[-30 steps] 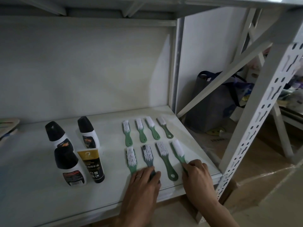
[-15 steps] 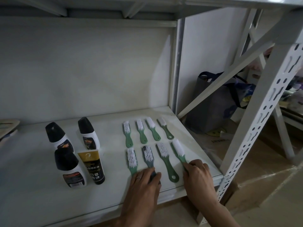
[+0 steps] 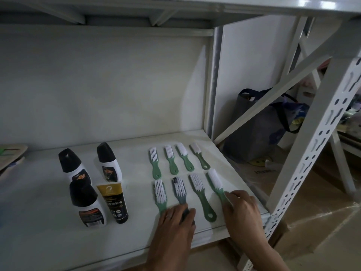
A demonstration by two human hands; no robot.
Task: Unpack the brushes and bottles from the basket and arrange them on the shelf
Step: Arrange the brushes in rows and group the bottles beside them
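Resting palm-down at the front of the white shelf (image 3: 48, 222), the left hand (image 3: 173, 223) covered the handle ends of the first green brush (image 3: 160, 192) and the grey brush (image 3: 179, 189), though whether its fingers gripped either could not be told. The right hand (image 3: 242, 210) lay with fingers loosely curled over the handle of the fourth front brush (image 3: 215, 182), its hold likewise unclear, while the third front brush (image 3: 202, 198) lay free between the hands. Four more green brushes (image 3: 171, 159) lay behind, and three black-capped bottles (image 3: 108, 163) and a tube (image 3: 114, 200) stood upright to the left.
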